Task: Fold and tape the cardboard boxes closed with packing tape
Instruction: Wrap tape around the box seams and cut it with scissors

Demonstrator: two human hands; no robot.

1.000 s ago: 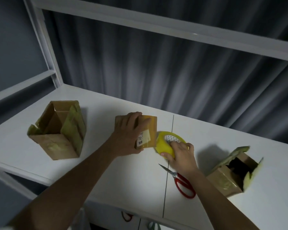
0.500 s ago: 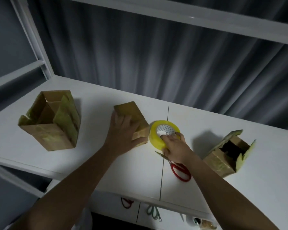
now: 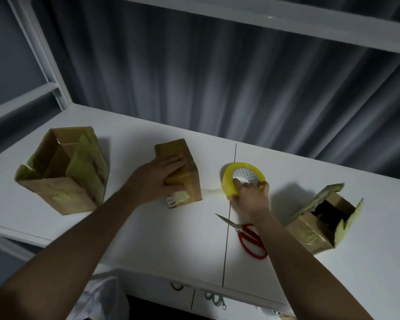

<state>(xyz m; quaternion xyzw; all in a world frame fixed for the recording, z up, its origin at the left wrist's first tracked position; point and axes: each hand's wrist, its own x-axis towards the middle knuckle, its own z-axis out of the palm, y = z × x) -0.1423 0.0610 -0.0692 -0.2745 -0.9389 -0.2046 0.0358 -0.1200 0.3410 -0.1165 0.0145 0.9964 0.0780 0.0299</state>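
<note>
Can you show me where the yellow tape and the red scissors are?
yellow tape roll (image 3: 227, 181), head view, on the yellow band at its left side.
red scissors (image 3: 252, 244), head view, on the red handle loops.

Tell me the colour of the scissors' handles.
Red. The scissors lie on the table under the right forearm, seen best in the head view.

Closed box (image 3: 183, 174) mid-table, tape roll (image 3: 229, 181) right, scissors (image 3: 249, 236) before it.
</note>
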